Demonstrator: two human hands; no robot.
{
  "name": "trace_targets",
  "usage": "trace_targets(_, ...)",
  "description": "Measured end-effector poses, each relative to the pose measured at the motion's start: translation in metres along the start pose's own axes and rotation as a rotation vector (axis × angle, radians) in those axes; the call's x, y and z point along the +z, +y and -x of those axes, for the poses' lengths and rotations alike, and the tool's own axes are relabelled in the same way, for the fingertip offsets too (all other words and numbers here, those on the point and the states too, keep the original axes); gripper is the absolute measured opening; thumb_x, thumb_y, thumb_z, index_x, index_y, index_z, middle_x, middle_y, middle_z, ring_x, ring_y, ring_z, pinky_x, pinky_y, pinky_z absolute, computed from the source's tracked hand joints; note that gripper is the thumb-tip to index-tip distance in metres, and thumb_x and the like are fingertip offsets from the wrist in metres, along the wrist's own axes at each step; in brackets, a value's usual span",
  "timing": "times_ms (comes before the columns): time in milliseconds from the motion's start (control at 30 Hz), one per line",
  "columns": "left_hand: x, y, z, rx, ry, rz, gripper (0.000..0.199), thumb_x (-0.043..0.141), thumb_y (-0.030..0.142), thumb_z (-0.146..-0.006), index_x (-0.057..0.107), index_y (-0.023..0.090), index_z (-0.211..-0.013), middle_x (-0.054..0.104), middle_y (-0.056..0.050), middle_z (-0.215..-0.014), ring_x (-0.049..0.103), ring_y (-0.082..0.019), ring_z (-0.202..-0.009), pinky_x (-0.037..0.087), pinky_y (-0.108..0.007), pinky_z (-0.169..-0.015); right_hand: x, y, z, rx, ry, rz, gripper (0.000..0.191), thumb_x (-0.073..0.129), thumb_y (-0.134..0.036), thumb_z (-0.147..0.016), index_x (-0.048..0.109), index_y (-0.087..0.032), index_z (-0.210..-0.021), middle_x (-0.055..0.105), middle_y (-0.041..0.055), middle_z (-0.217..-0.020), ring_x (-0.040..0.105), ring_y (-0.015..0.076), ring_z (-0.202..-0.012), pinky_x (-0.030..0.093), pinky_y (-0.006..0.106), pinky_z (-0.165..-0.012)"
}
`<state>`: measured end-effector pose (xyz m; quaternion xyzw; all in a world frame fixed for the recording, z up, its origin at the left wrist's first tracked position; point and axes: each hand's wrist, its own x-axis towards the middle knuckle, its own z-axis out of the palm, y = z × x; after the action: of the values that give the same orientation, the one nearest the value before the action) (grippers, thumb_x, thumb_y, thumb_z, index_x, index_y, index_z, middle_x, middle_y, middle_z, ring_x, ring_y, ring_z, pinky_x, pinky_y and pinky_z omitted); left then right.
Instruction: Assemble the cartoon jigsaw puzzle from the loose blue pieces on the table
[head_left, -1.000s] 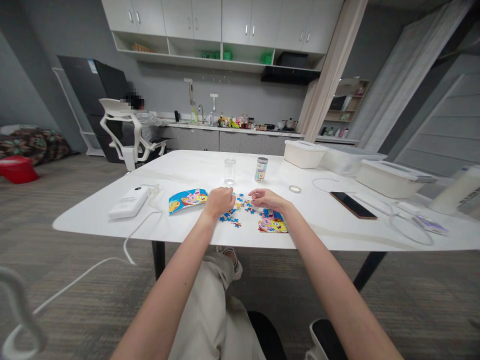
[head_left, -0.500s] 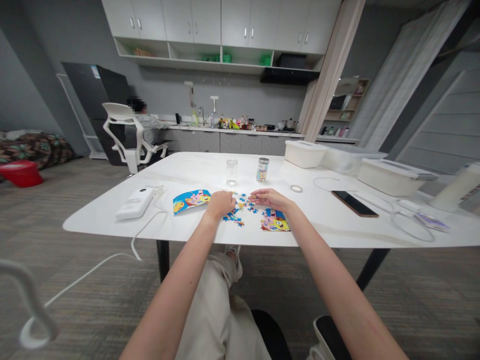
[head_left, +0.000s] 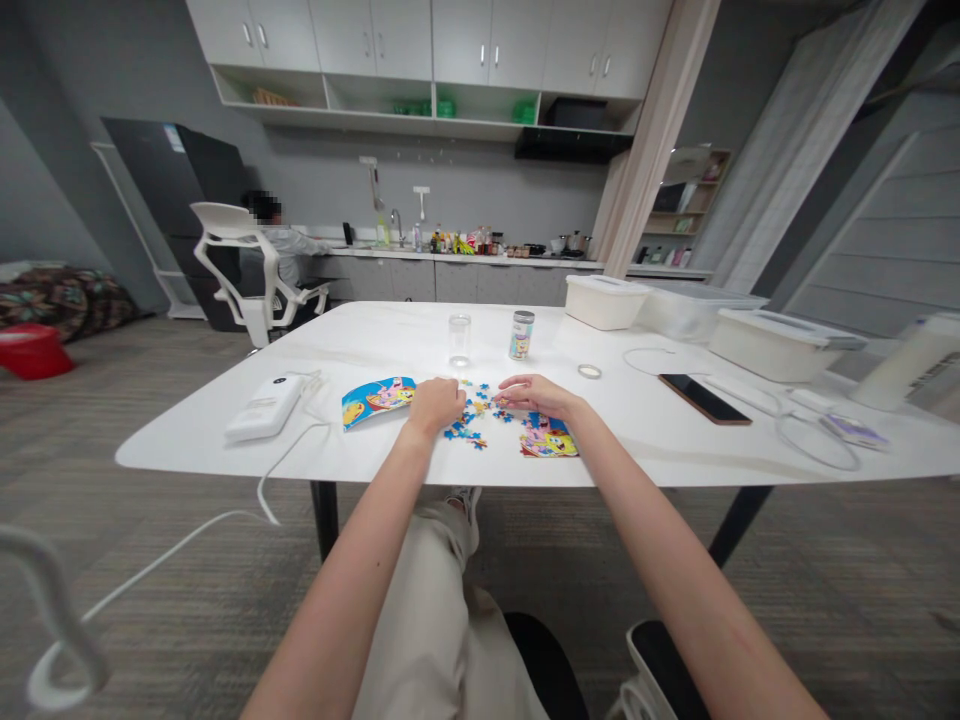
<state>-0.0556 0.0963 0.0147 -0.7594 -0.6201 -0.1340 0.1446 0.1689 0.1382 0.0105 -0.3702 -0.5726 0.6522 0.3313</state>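
Observation:
Loose jigsaw puzzle pieces (head_left: pixel 466 433), mostly blue, lie scattered on the white table between my hands. At the left of the pile my left hand (head_left: pixel 437 404) rests with its fingers curled in, and whatever they hold is hidden. My right hand (head_left: pixel 536 394) hovers over the pile's right side, fingers stretched out and thumb apart, with pieces close under the fingertips. Beneath that wrist lies a joined cartoon puzzle section (head_left: pixel 550 440), partly covered. A bent cartoon picture sheet (head_left: pixel 377 400) lies beside my left hand.
Behind the pile stand a clear jar (head_left: pixel 460 341) and a lidded cartoon canister (head_left: pixel 521 336). A tape roll (head_left: pixel 589 371), a phone (head_left: pixel 703 399) and white boxes (head_left: pixel 606 303) are to the right. A white power bank (head_left: pixel 264 410) with cables lies left. A person sits at the far counter.
The view has shifted slightly. My right hand's fingers look more spread over the pieces. My left hand stays curled at the pile's left side.

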Motion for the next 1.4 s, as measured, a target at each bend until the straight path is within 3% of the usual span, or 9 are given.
trace_targets(233,0.000,-0.001,-0.001,-0.002,-0.005,0.003,0.040,0.036,0.027,-0.088,0.072,0.010,-0.092,0.072,-0.017,-0.091,0.068,-0.028,-0.089,0.050,-0.035,-0.074,0.001,-0.001,-0.001,-0.029,0.078,-0.005,0.012,0.074,-0.013,-0.075,0.067,-0.013,-0.084,0.073,0.0054,-0.078,0.067,0.0086,-0.070,0.054,0.017,-0.072)
trace_targets(333,-0.001,-0.001,0.000,-0.006,-0.010,0.010,0.040,0.037,0.027,-0.088,0.072,0.010,-0.092,0.071,-0.017,-0.091,0.068,-0.029,-0.089,0.050,-0.036,-0.074,0.001,-0.001,0.000,-0.024,0.085,0.018,0.015,0.078,-0.018,-0.072,0.067,-0.013,-0.080,0.068,0.0012,-0.068,0.059,0.0049,-0.057,0.050,0.013,-0.059)
trace_targets(433,-0.002,0.000,0.000,0.001,-0.024,0.017,0.040,0.037,0.027,-0.088,0.072,0.009,-0.092,0.071,-0.018,-0.091,0.068,-0.030,-0.088,0.050,-0.037,-0.073,0.001,-0.002,0.001,-0.004,0.045,0.052,0.022,0.081,-0.024,-0.068,0.066,-0.013,-0.081,0.062,-0.0037,-0.060,0.045,0.0010,-0.043,0.037,0.011,-0.040)
trace_targets(500,-0.002,0.001,0.000,-0.007,-0.027,0.025,0.041,0.036,0.027,-0.088,0.072,0.009,-0.093,0.071,-0.019,-0.092,0.068,-0.030,-0.089,0.050,-0.037,-0.074,0.002,-0.002,0.001,0.001,0.009,0.064,0.025,0.082,-0.025,-0.066,0.067,-0.013,-0.082,0.059,-0.0049,-0.059,0.041,0.0002,-0.040,0.033,0.011,-0.036)
trace_targets(633,-0.002,0.001,0.000,-0.078,-0.019,0.023,0.041,0.036,0.027,-0.088,0.072,0.009,-0.094,0.071,-0.019,-0.093,0.068,-0.030,-0.091,0.050,-0.037,-0.076,0.003,-0.001,0.001,0.021,0.023,0.035,0.023,0.082,-0.019,-0.065,0.067,-0.014,-0.082,0.064,-0.0016,-0.066,0.055,0.0043,-0.053,0.050,0.014,-0.052)
trace_targets(767,-0.003,-0.002,0.000,-0.228,0.003,0.021,0.042,0.035,0.025,-0.088,0.072,0.008,-0.097,0.070,-0.020,-0.094,0.068,-0.030,-0.090,0.051,-0.037,-0.074,0.002,0.000,0.000,0.029,0.043,0.008,0.020,0.079,-0.011,-0.067,0.067,-0.015,-0.082,0.068,0.0006,-0.071,0.064,0.0080,-0.063,0.056,0.018,-0.065)
trace_targets(1033,0.001,-0.002,-0.001,-0.103,-0.037,0.019,0.041,0.036,0.028,-0.088,0.072,0.010,-0.096,0.071,-0.018,-0.095,0.068,-0.028,-0.091,0.051,-0.035,-0.076,0.002,0.000,-0.001,0.024,0.004,-0.014,0.015,0.076,-0.003,-0.068,0.070,-0.012,-0.078,0.071,0.0030,-0.073,0.068,0.0095,-0.072,0.057,0.020,-0.079)
trace_targets(1267,0.006,-0.008,-0.002,-0.243,-0.090,0.025,0.042,0.037,0.028,-0.088,0.073,0.009,-0.097,0.071,-0.020,-0.096,0.068,-0.030,-0.093,0.052,-0.036,-0.076,0.001,0.002,-0.006,-0.008,0.043,-0.030,0.007,0.071,-0.006,-0.076,0.072,-0.011,-0.081,0.074,0.0088,-0.085,0.071,0.0137,-0.082,0.056,0.024,-0.087)
trace_targets(1400,0.006,-0.009,-0.003,-0.226,-0.076,0.030,0.043,0.036,0.029,-0.088,0.073,0.009,-0.096,0.071,-0.020,-0.095,0.068,-0.030,-0.092,0.052,-0.037,-0.076,0.001,-0.001,-0.005,0.010,0.007,0.003,0.010,0.070,-0.007,-0.077,0.071,-0.011,-0.086,0.075,0.0092,-0.082,0.071,0.0136,-0.079,0.056,0.024,-0.085)
